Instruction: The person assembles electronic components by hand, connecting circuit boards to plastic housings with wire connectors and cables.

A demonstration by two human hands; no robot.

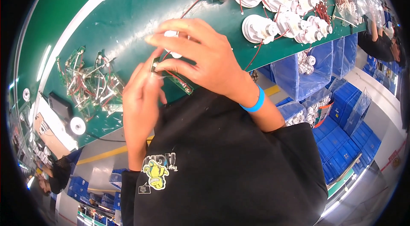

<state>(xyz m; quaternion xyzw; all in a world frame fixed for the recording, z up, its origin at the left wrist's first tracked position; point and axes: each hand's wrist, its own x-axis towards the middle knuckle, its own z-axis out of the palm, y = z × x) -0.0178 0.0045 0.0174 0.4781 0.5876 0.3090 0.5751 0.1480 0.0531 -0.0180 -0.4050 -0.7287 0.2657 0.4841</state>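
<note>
Piece (pixel 155 64), small, dark, pale-edged, partly hidden, sat pinched between left hand (pixel 141 91) and right hand (pixel 207 53) above smooth dark-green desk (pixel 124 17); slim green circuit board (pixel 183 85) showed nearby.

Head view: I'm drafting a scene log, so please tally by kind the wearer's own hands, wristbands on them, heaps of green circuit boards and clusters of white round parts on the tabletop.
Left hand and right hand: 2
Blue wristband: 1
Heap of green circuit boards: 1
Cluster of white round parts: 1
Total: 5
</note>
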